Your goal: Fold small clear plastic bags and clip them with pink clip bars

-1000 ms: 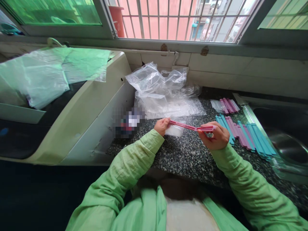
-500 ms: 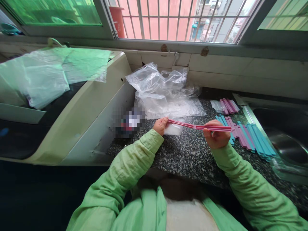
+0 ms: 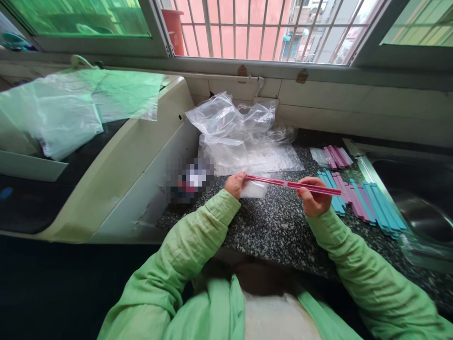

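A long pink plastic sealing clip point(image 3: 283, 183) is held level above the speckled granite counter point(image 3: 276, 231). My left hand point(image 3: 235, 185) pinches its left end, together with a small clear plastic bag point(image 3: 254, 189) that hangs under the clip. My right hand point(image 3: 314, 198) grips the clip further right, and the clip's right end sticks out past the fingers. Both arms wear light green sleeves.
A row of blue and purple clips point(image 3: 361, 200) lies on the counter right of my right hand, with more purple ones point(image 3: 336, 156) behind. Crumpled clear bags point(image 3: 240, 134) pile up under the window. A steel sink point(image 3: 421, 198) is at right, a cream appliance point(image 3: 116, 156) at left.
The clip, folded short a second ago, now extends to full length past my right hand. My right hand has shifted slightly left and lower along it. My left hand has barely moved.
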The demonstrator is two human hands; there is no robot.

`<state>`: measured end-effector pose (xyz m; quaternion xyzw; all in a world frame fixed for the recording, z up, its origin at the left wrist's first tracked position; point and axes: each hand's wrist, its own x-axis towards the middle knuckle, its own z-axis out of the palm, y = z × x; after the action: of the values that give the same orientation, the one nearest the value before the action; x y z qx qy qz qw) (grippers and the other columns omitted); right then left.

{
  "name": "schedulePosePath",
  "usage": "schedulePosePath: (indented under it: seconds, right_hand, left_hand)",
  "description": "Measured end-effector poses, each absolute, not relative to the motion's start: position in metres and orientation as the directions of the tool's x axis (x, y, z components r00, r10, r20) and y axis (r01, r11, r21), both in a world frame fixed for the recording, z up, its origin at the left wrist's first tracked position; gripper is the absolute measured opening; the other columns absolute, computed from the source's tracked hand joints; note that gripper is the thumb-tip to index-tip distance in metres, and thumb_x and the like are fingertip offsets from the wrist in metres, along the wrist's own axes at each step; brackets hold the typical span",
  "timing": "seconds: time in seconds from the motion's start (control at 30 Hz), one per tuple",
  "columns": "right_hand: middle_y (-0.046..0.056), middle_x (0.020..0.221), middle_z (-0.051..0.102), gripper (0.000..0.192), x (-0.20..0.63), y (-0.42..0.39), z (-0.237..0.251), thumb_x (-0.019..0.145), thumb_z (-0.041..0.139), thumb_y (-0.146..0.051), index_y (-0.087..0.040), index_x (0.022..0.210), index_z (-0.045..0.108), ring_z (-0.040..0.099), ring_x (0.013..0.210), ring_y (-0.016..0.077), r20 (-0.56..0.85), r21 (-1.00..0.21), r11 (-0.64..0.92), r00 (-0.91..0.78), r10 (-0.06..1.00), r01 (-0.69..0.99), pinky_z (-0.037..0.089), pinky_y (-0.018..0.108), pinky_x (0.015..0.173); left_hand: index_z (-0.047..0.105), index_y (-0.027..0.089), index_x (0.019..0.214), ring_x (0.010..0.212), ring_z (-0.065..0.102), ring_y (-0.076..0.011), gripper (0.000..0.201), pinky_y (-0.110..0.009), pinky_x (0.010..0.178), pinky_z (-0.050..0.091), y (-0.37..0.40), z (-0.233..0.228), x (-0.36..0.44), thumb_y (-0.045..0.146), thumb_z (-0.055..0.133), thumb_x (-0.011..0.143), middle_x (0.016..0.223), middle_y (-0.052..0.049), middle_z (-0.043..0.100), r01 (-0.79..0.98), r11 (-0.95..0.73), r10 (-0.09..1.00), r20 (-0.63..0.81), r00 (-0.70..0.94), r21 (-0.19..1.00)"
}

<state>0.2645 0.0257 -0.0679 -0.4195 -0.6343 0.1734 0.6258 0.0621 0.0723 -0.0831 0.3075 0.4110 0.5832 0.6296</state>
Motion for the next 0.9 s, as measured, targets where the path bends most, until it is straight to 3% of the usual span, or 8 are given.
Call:
schedulePosePath:
  seconds: [0.13,0.27,0.67,0.9]
  right_hand:
    - [-0.005,0.052,0.053,0.010,0.261,0.029,-0.074,0.073,0.057,-0.027,-0.019,0.078,0.057,0.047,0.040,0.0080,0.594,-0.804,0.580,0.165,0.787,0.130,0.037,0.020,0.036]
    - [-0.005,0.052,0.052,0.012,0.260,0.030,-0.076,0.073,0.057,-0.029,-0.019,0.078,0.058,0.048,0.041,0.0081,0.562,-0.827,0.554,0.176,0.808,0.098,0.037,0.020,0.037]
    - [-0.002,0.060,0.057,0.013,0.262,0.029,-0.077,0.075,0.057,-0.027,-0.019,0.085,0.060,0.050,0.043,0.0082,0.601,-0.792,0.575,0.099,0.793,0.202,0.039,0.020,0.037]
    - [0.001,0.068,0.061,0.009,0.258,0.027,-0.066,0.074,0.058,-0.021,-0.019,0.082,0.060,0.054,0.052,0.0097,0.726,-0.633,0.691,-0.043,0.686,0.348,0.045,0.022,0.045]
  left_hand:
    - [0.045,0.013,0.051,0.045,0.033,-0.0040,0.034,-0.020,0.046,0.029,0.071,-0.079,0.063,0.033,0.066,0.069,0.047,0.005,0.038,-0.494,0.160,0.981,-0.193,-0.016,0.855]
    - [0.043,0.013,0.051,0.044,0.032,-0.0036,0.035,-0.020,0.045,0.029,0.071,-0.076,0.063,0.032,0.066,0.069,0.047,0.006,0.038,-0.476,0.166,0.978,-0.205,-0.030,0.863]
    - [0.046,0.013,0.049,0.043,0.027,-0.0038,0.040,-0.020,0.044,0.025,0.072,-0.082,0.060,0.043,0.067,0.066,0.044,0.006,0.033,-0.374,0.132,0.990,-0.140,0.005,0.918]
    - [0.048,0.012,0.051,0.045,0.030,-0.0043,0.040,-0.021,0.046,0.025,0.074,-0.091,0.059,0.044,0.068,0.064,0.046,0.006,0.036,-0.323,0.095,0.995,-0.100,0.001,0.942]
